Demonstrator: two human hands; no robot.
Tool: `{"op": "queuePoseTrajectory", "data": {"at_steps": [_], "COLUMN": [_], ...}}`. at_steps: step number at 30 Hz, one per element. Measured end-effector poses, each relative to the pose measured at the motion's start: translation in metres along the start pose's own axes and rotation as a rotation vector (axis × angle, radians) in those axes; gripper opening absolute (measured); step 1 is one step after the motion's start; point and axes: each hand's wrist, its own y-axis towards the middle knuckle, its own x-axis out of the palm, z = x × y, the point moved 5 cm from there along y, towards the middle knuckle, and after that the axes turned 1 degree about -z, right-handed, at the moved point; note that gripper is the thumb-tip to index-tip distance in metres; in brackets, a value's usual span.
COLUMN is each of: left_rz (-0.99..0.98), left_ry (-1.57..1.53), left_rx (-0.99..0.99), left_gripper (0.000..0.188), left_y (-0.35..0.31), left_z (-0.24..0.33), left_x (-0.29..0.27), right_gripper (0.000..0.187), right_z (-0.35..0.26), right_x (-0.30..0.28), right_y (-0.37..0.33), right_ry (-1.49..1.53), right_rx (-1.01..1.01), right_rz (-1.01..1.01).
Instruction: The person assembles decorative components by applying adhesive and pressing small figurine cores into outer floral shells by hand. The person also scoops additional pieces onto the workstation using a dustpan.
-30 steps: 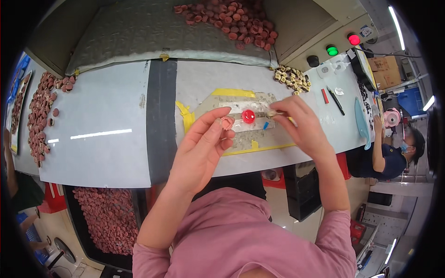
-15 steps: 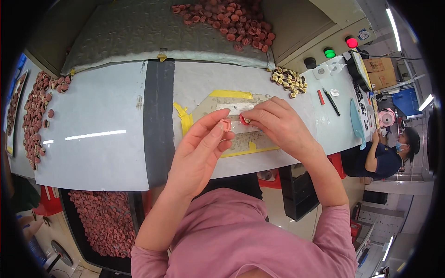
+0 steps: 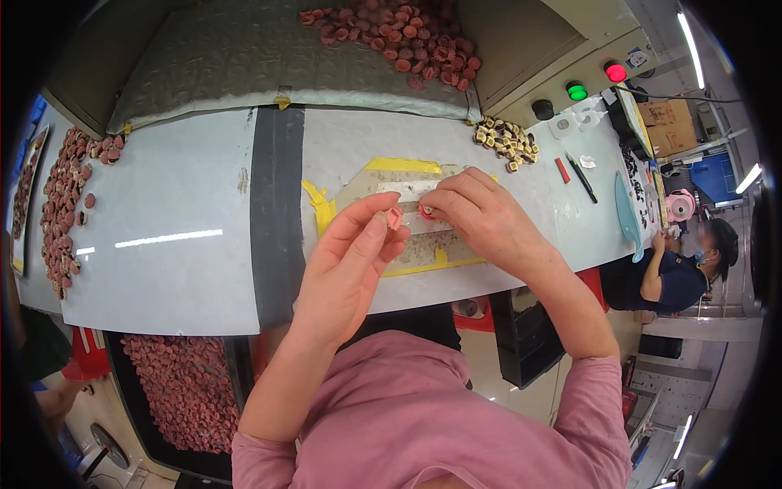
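Observation:
My left hand (image 3: 350, 257) pinches a small pink cup-shaped piece (image 3: 394, 218) between thumb and fingers, above the taped work patch (image 3: 432, 244). Close to its right, the fingertips of my right hand (image 3: 489, 216) are closed on a small red round piece (image 3: 426, 212) with a pale spot showing on it. My fingers cover most of that piece, so its full shape is hidden. The two pieces are a short gap apart. Beyond my right hand lies a heap of small cream-and-dark square pieces (image 3: 509, 145).
Pink cup pieces (image 3: 423, 45) are heaped on the grey padded mat (image 3: 212, 61) at the back. More lie along the table's left (image 3: 61, 204) and in a black bin (image 3: 179, 391) below. A pen (image 3: 582, 179) and light-blue tool (image 3: 627, 216) lie right. A co-worker (image 3: 684, 269) sits far right.
The pink cup piece in my left hand has turned slightly. My right fingers have shifted a little around the red piece; both hands stay nearly in place.

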Motion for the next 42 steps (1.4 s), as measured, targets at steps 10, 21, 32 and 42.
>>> {"op": "queuePoseTrajectory", "data": {"at_steps": [10,21,32,42], "left_rz": [0.033,0.031,-0.06,-0.141], "left_ry": [0.212,0.526,0.369,0.649], "left_rx": [0.016,0.316,0.113,0.011], "left_gripper": [0.027,0.023,0.046,0.054], "left_y": [-0.002,-0.009,-0.01,-0.011], "left_z": [-0.002,-0.005,-0.003,0.003], "left_x": [0.004,0.011,0.018,0.028], "right_gripper": [0.018,0.019,0.025,0.024], "right_z": [-0.01,-0.041,-0.036,-0.038], "right_x": [0.005,-0.001,0.002,0.001], "right_y": [-0.023,-0.009,-0.007,-0.005], "right_ry": [1.062,0.494,0.705,0.577], "right_rx": [0.537,0.319,0.207,0.087], "right_rz": [0.341,0.389,0.281,0.202]}}
